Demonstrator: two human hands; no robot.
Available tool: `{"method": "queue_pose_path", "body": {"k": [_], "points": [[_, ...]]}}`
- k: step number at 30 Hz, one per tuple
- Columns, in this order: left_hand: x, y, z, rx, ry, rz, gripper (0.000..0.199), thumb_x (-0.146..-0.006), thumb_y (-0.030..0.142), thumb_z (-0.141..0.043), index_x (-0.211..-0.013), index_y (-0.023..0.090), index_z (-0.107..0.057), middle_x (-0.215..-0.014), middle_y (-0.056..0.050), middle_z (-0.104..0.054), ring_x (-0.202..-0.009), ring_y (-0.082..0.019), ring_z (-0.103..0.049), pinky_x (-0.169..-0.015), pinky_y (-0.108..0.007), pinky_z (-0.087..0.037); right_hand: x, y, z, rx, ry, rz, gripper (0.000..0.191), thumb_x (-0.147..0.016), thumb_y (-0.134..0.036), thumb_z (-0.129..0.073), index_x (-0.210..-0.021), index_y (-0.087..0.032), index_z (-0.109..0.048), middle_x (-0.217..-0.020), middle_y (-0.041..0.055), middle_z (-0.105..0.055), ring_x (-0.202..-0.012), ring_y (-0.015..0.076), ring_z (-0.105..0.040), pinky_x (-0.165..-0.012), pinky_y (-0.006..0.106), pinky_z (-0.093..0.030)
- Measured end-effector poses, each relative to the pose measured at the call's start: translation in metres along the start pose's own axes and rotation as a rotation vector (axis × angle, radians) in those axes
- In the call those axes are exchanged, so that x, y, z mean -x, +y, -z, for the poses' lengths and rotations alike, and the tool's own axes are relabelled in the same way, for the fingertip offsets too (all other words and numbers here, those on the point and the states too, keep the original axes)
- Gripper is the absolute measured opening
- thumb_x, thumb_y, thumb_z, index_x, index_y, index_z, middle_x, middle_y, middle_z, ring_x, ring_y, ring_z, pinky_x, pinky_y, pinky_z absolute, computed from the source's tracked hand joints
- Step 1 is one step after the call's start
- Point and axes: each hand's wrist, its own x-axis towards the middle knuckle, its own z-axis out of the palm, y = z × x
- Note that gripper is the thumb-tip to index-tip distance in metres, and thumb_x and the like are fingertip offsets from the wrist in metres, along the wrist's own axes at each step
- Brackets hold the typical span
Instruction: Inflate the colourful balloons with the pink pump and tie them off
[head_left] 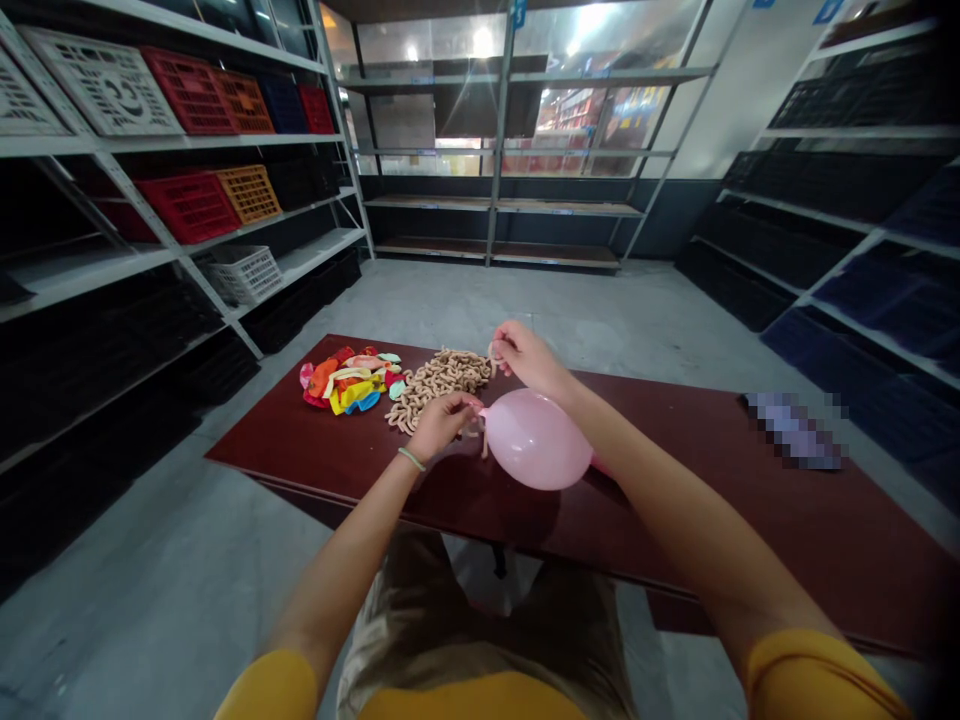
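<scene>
My left hand pinches the neck of an inflated pink balloon, which lies sideways above the near edge of the table. My right hand is raised behind the balloon, its fingers closed on a small beige curved piece. A short beige strand hangs by the balloon's neck; what it is fastened to cannot be made out. Just beyond my left hand spreads a heap of beige curved pieces. Left of it lies a pile of uninflated balloons in several colours.
The dark red table stands before me. On its right part is a flat, blurred-out object. Shelving with crates lines the left side, a metal rack stands at the back, and dark crates fill shelves on the right.
</scene>
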Motion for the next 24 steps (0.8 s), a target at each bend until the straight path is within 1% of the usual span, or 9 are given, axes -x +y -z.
{"method": "queue_pose_path", "body": {"k": [2,5,9,13,15,17,20,22,24], "points": [[0.000,0.001,0.004,-0.035,-0.005,-0.016,0.023,-0.087,0.032,-0.059,-0.095,0.014,-0.070,-0.081,-0.004,-0.070,-0.065,-0.013,-0.061,-0.060,-0.022,-0.047,-0.002,0.001,0.001,0.036,-0.066,0.008,0.008,-0.093,-0.021,-0.040,-0.087,-0.023,-0.045,-0.073,-0.0023,-0.056,-0.059,0.0108,-0.053,-0.056,0.025,-0.043],[0.001,0.010,0.011,-0.156,0.041,-0.105,0.021,-0.088,0.030,-0.057,-0.093,0.016,-0.071,-0.087,-0.005,-0.072,-0.077,-0.015,-0.065,-0.069,-0.024,-0.048,0.000,0.000,0.003,0.088,-0.128,0.015,0.009,-0.092,-0.022,-0.043,-0.085,-0.022,-0.049,-0.073,-0.0013,-0.059,-0.063,0.0122,-0.055,-0.058,0.026,-0.042],[0.005,0.025,0.014,-0.282,0.120,-0.246,0.019,-0.091,0.028,-0.055,-0.094,0.019,-0.071,-0.093,-0.005,-0.073,-0.088,-0.017,-0.066,-0.082,-0.028,-0.048,0.016,-0.013,0.006,0.299,-0.121,0.076,0.010,-0.090,-0.022,-0.047,-0.085,-0.023,-0.057,-0.076,0.0013,-0.064,-0.068,0.0154,-0.056,-0.063,0.029,-0.039],[0.010,0.030,0.008,-0.327,0.200,-0.353,0.017,-0.092,0.027,-0.055,-0.097,0.021,-0.071,-0.097,-0.006,-0.073,-0.094,-0.018,-0.066,-0.088,-0.032,-0.048,0.040,-0.033,0.005,0.527,-0.083,0.085,0.015,-0.090,-0.021,-0.045,-0.086,-0.024,-0.059,-0.079,0.0036,-0.067,-0.069,0.0186,-0.058,-0.062,0.031,-0.035],[0.012,0.032,0.002,-0.346,0.225,-0.396,0.018,-0.093,0.028,-0.054,-0.097,0.021,-0.070,-0.097,-0.005,-0.073,-0.097,-0.019,-0.066,-0.096,-0.037,-0.046,0.050,-0.039,0.003,0.579,-0.053,0.067,0.016,-0.090,-0.021,-0.045,-0.087,-0.023,-0.060,-0.080,0.0045,-0.067,-0.069,0.0197,-0.058,-0.062,0.031,-0.033],[0.015,0.036,-0.003,-0.337,0.214,-0.449,0.019,-0.094,0.029,-0.052,-0.096,0.022,-0.070,-0.096,-0.005,-0.073,-0.098,-0.019,-0.065,-0.102,-0.040,-0.043,0.057,-0.040,0.003,0.576,-0.039,0.070,0.015,-0.090,-0.021,-0.046,-0.088,-0.023,-0.060,-0.082,0.0043,-0.068,-0.071,0.0197,-0.058,-0.063,0.031,-0.033],[0.017,0.042,-0.007,-0.272,0.181,-0.501,0.019,-0.094,0.029,-0.052,-0.096,0.021,-0.069,-0.097,-0.006,-0.072,-0.098,-0.019,-0.065,-0.096,-0.038,-0.046,0.064,-0.034,0.005,0.496,-0.040,0.083,0.014,-0.090,-0.021,-0.046,-0.091,-0.024,-0.060,-0.085,0.0026,-0.068,-0.073,0.0181,-0.059,-0.065,0.030,-0.035],[0.017,0.045,-0.009,-0.238,0.180,-0.481,0.019,-0.093,0.030,-0.053,-0.095,0.021,-0.069,-0.097,-0.007,-0.072,-0.096,-0.019,-0.065,-0.089,-0.034,-0.049,0.068,-0.029,0.008,0.436,-0.027,0.093,0.013,-0.090,-0.022,-0.046,-0.092,-0.024,-0.058,-0.085,0.0018,-0.067,-0.073,0.0170,-0.058,-0.066,0.029,-0.036],[0.016,0.047,-0.010,-0.216,0.180,-0.423,0.018,-0.092,0.031,-0.055,-0.093,0.020,-0.069,-0.096,-0.007,-0.071,-0.093,-0.018,-0.065,-0.084,-0.032,-0.049,0.071,-0.025,0.010,0.402,-0.009,0.109,0.012,-0.091,-0.023,-0.045,-0.092,-0.024,-0.057,-0.087,0.0014,-0.067,-0.073,0.0165,-0.058,-0.067,0.029,-0.037]]}}
